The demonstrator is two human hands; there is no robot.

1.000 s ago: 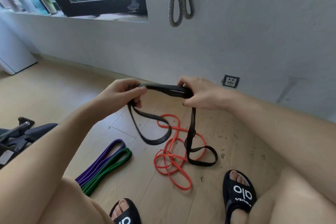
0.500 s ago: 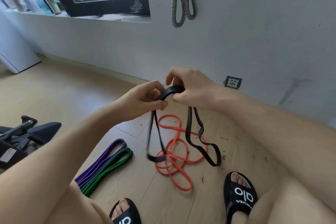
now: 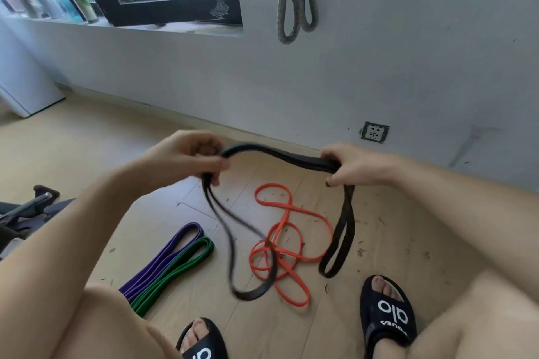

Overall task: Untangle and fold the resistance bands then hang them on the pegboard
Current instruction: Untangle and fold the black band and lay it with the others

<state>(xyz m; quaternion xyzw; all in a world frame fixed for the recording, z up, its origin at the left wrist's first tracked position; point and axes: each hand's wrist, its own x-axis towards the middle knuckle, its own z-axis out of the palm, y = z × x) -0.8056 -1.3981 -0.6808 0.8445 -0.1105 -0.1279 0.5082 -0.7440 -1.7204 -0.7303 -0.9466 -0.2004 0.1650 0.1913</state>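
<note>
Left hand (image 3: pixel 189 159) pinching black band (image 3: pixel 280 154) at one fold, fingers curled round it; right hand (image 3: pixel 354 165) gripping other fold, fingers closed on doubled strap. Band spanning between hands, above orange band (image 3: pixel 287 242), end loops dangling toward floor (image 3: pixel 87 154). Folding step likely underway: keeping layers flat, matching loop lengths, bringing hands together evenly. Purple band (image 3: pixel 172 251) and green band (image 3: pixel 180 265) lying folded left of orange band.

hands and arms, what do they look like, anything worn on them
Both arms are bare up to the frame edge: no sleeves, gloves, watch or bands show. The left hand and the right hand carry no rings that can be seen. The right thumbnail looks dark, perhaps polish; it is too small to be sure.
</note>
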